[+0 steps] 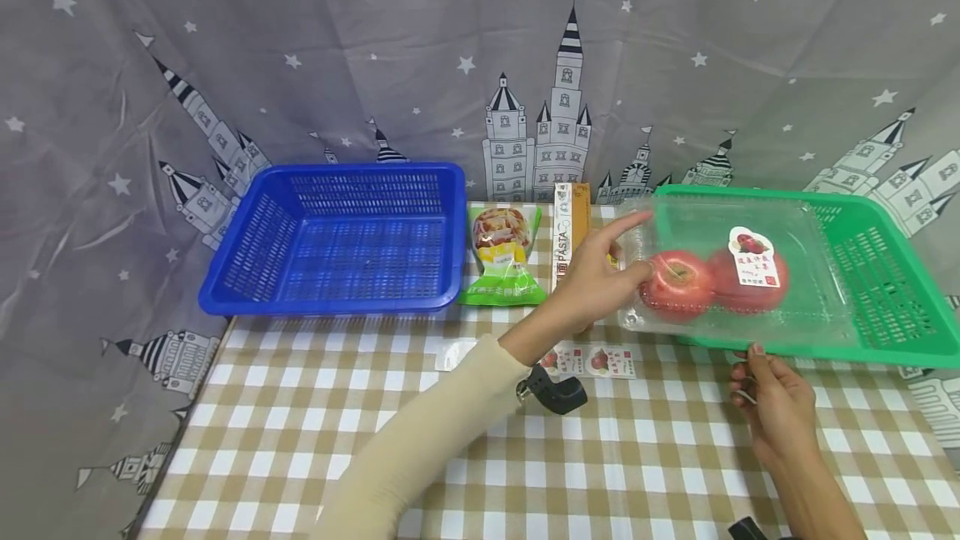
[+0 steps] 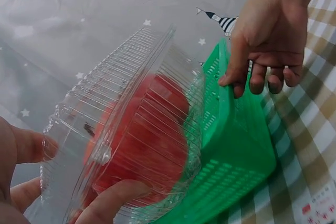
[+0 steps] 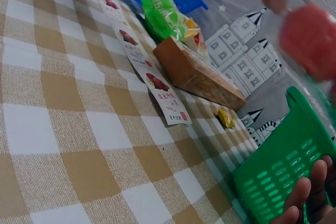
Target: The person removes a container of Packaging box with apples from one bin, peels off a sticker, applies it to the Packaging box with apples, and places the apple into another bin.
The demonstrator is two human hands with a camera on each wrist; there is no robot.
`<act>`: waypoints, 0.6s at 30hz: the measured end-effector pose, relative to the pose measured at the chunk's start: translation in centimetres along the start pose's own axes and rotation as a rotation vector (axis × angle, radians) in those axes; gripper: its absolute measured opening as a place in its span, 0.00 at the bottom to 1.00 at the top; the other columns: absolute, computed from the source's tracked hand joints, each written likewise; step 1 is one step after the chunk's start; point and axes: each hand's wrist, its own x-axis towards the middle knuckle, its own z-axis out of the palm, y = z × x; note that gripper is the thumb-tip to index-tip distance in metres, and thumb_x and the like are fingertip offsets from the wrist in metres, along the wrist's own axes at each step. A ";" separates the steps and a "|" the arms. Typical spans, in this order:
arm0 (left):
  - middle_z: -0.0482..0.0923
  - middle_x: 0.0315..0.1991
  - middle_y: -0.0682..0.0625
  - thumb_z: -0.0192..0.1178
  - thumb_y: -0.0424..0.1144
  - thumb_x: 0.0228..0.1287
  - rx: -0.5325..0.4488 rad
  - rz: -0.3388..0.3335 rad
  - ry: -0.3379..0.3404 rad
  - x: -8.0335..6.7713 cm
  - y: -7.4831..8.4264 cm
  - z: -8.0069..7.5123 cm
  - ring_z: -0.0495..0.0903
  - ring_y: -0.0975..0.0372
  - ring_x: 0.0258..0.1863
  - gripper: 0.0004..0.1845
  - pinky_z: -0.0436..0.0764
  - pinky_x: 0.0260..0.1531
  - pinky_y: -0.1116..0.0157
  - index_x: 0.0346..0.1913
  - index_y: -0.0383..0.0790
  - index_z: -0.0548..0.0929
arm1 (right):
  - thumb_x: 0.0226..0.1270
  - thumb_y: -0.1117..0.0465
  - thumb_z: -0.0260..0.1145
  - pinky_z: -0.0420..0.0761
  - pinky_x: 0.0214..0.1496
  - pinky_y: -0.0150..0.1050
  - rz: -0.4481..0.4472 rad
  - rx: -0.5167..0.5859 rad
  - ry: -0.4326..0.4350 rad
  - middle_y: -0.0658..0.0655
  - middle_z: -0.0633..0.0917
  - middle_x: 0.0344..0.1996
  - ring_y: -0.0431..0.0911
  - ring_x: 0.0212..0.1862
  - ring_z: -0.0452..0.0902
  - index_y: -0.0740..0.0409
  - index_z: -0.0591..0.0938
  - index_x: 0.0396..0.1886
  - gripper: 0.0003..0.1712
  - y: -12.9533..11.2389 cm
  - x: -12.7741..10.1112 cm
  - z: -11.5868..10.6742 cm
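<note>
My left hand (image 1: 592, 277) grips the left end of a clear plastic clamshell box (image 1: 813, 273), its thumb and fingers on either side of the wall. Inside lie red apples (image 1: 678, 282), two of them showing in the head view. A white label (image 1: 757, 257) with printed fruit is stuck on the lid. The box is over the green basket (image 1: 933, 344) and hides much of its left part. At the basket's near rim, my right hand (image 2: 275, 35) pinches the edge, thumb on top and fingers loosely curled outside.
Left of the box stand a pasta box (image 1: 562, 227) and a green-and-yellow food packet (image 1: 504, 261). A blue basket (image 1: 341, 307) sits farther left. A strip of apple labels (image 1: 607, 362) lies on the checked tablecloth (image 1: 525, 465). The grey curtain (image 1: 420, 48) hangs behind.
</note>
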 end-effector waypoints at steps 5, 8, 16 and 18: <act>0.65 0.24 0.52 0.64 0.34 0.55 0.051 -0.047 -0.001 1.8 0.9 2.6 0.63 0.66 0.15 0.33 0.67 0.11 0.71 0.64 0.62 0.69 | 0.66 0.51 0.59 0.72 0.22 0.33 -0.014 -0.037 0.008 0.52 0.77 0.22 0.40 0.25 0.73 0.60 0.82 0.34 0.16 0.1 0.2 0.0; 0.64 0.25 0.53 0.65 0.37 0.55 0.101 -0.092 0.017 2.7 1.0 4.3 0.63 0.66 0.16 0.33 0.68 0.12 0.69 0.62 0.66 0.69 | 0.65 0.50 0.59 0.73 0.23 0.33 -0.001 -0.062 0.011 0.52 0.78 0.23 0.40 0.26 0.73 0.59 0.82 0.34 0.16 0.1 0.2 0.0; 0.70 0.33 0.56 0.65 0.44 0.54 0.304 -0.054 0.052 4.0 -0.6 7.8 0.63 0.69 0.35 0.32 0.68 0.27 0.71 0.63 0.67 0.69 | 0.64 0.50 0.60 0.72 0.22 0.33 0.029 -0.049 0.021 0.51 0.78 0.22 0.40 0.25 0.74 0.57 0.83 0.31 0.15 -0.2 0.1 0.1; 0.71 0.33 0.57 0.65 0.45 0.54 0.331 -0.052 0.060 4.2 -1.0 8.5 0.62 0.69 0.36 0.33 0.67 0.28 0.72 0.63 0.67 0.68 | 0.64 0.49 0.60 0.72 0.23 0.33 0.034 -0.057 0.026 0.51 0.78 0.22 0.40 0.25 0.74 0.57 0.83 0.31 0.15 -0.2 0.1 0.1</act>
